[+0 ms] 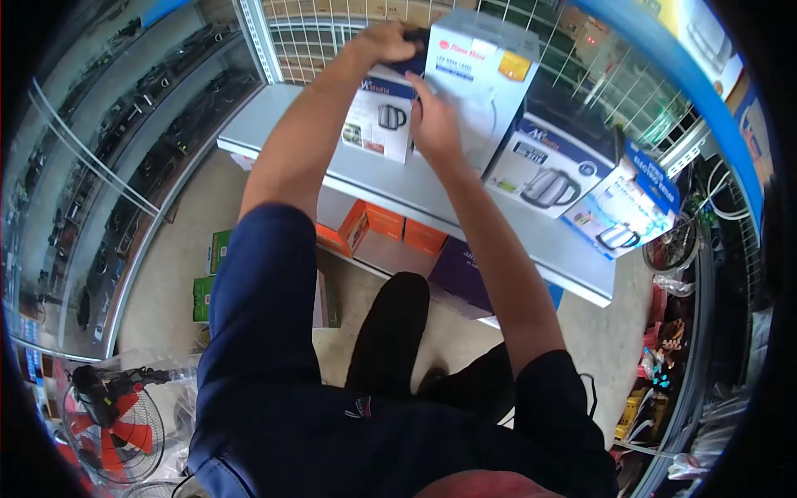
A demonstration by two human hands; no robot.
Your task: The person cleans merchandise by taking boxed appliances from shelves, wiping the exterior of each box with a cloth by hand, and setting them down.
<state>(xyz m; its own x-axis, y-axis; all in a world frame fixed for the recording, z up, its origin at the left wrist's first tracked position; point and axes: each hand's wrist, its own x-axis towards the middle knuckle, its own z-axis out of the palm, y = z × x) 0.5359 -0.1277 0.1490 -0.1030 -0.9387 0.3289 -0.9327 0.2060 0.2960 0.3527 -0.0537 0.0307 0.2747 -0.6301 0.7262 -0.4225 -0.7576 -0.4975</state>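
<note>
A white and navy electric kettle box (pixel 378 120) stands on the grey shelf (pixel 415 187), with a kettle pictured on its front. My left hand (pixel 386 43) reaches over its dark top at the back, fingers bent down and partly hidden. My right hand (pixel 436 123) grips the box's right edge, in the narrow space beside a tall white box (pixel 477 83) with red lettering. To the right stand a larger kettle box (pixel 544 166) and a blue and white kettle box (pixel 627 203).
Wire mesh (pixel 303 33) backs the shelf. Below are orange boxes (pixel 386 222) and a purple box (pixel 459 274). Long shelving with dark items lines the left. A red-bladed fan (pixel 116 432) stands at lower left, and green boxes (pixel 203 297) sit on the floor.
</note>
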